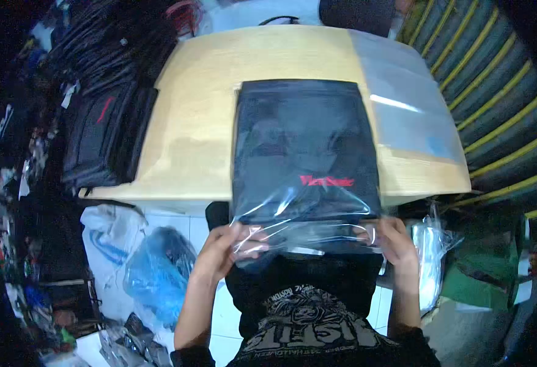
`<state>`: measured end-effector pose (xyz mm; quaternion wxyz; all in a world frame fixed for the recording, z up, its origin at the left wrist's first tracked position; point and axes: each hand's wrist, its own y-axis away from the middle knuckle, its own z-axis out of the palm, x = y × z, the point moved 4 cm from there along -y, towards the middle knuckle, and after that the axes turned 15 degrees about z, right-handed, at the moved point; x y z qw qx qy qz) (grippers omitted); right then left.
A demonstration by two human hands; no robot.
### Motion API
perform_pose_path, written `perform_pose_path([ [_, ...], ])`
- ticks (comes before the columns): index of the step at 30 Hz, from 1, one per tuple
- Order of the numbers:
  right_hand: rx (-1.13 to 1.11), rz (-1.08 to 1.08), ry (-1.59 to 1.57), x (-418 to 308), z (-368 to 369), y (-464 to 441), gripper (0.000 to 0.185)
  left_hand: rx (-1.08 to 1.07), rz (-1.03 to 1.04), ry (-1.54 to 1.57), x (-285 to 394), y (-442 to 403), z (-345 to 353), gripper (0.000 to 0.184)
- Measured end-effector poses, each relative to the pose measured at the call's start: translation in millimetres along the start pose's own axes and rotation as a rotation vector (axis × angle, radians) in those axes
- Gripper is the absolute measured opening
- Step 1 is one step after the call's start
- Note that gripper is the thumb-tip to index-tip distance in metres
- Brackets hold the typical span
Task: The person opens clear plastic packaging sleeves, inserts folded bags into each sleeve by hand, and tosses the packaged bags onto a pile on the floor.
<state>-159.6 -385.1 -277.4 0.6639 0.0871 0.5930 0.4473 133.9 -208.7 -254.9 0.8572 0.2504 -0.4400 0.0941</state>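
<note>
A flat black laptop sleeve (pixel 305 134) with a red ViewSonic logo lies on the light wooden table, its near end reaching past the front edge. Clear plastic bag film (pixel 308 229) covers it, and the loose end hangs toward my body. My left hand (pixel 227 246) grips the left corner of that plastic, fingers closed. At the right corner, my right hand (pixel 392 240) pinches the same film. Both hands are just below the table's front edge, with the plastic stretched between them.
Black sleeves (pixel 106 131) are stacked at the table's (pixel 189 122) left. Clear plastic sheets (pixel 403 104) lie on its right side. Blue plastic bags (pixel 161 275) sit on the floor at left. Yellow-striped dark material (pixel 488 104) fills the right, above a green item (pixel 485 263).
</note>
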Motion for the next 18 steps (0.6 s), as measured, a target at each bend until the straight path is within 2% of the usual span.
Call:
perform_pose_path([
  [1,-0.012,-0.013,-0.008,4.0,-0.6,1.3,0.024,-0.028,-0.024,-0.018,-3.1,-1.9,-7.8,0.042],
  [4,-0.073,0.006,0.051,9.1,-1.4,1.5,0.032,-0.054,0.099,-0.239,1.1,-6.7,-2.6,0.036],
  [5,0.194,0.002,0.048,-6.7,19.2,33.3,0.034,-0.066,0.149,-0.244,7.6,1.8,-0.8,0.033],
  [8,0.083,-0.255,0.137,-30.0,20.5,45.4,0.051,-0.079,0.278,-0.191,41.2,59.5,8.4,0.027],
  [10,-0.211,-0.336,0.246,-44.2,-0.4,22.3,0.034,0.044,0.326,-0.190,64.2,124.8,8.4,0.026],
  [11,-0.362,-0.370,0.289,-50.8,-9.0,12.1,0.027,0.139,0.440,-0.222,66.6,158.0,5.9,0.025],
  [12,-0.435,-0.498,0.433,-55.3,14.1,4.3,0.028,0.228,0.549,-0.259,64.9,191.7,5.4,0.025],
  [13,-0.503,-0.636,0.556,-60.8,59.4,8.1,0.029,0.363,0.600,-0.172,59.9,225.3,4.2,0.024],
  [14,-0.373,-0.787,0.652,-51.3,96.5,19.7,0.032,0.490,0.649,-0.082,52.2,252.9,6.7,0.024],
  [15,-0.469,-0.518,0.621,-49.2,129.2,17.9,0.034,0.729,0.734,-0.025,45.3,272.9,6.3,0.028],
  [17,-0.530,0.036,0.533,-42.0,191.2,17.7,0.041,0.940,0.763,0.103,28.1,289.2,-9.6,0.034],
  [18,-0.563,0.040,0.559,-38.6,201.1,18.0,0.041,1.031,0.778,0.170,12.2,300.0,-21.6,0.038],
])
